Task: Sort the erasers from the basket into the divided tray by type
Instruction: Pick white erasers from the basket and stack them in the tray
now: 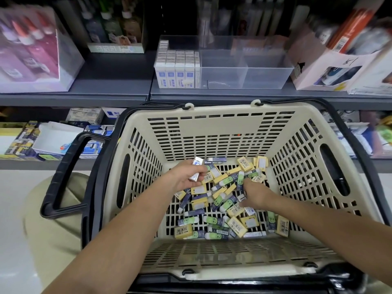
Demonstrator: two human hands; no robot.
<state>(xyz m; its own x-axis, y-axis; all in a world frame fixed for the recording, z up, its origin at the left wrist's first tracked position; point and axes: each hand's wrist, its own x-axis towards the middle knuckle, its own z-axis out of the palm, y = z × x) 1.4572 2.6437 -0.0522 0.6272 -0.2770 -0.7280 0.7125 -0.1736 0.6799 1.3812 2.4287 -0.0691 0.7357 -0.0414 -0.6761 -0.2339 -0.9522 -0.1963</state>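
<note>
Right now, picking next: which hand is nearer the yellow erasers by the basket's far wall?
Right: right hand sits just before the yellow erasers; left hand far to their left.

Blurred bottle box at ten o'clock and cartons at two o'clock, the latter cut by the edge; fingertips of right hand buried among erasers.

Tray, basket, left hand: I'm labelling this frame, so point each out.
tray [265, 79]: head view, clear front wall.
basket [220, 132]: head view, far slotted wall.
left hand [184, 177]: head view, back of hand, holding eraser [198, 161].
</note>
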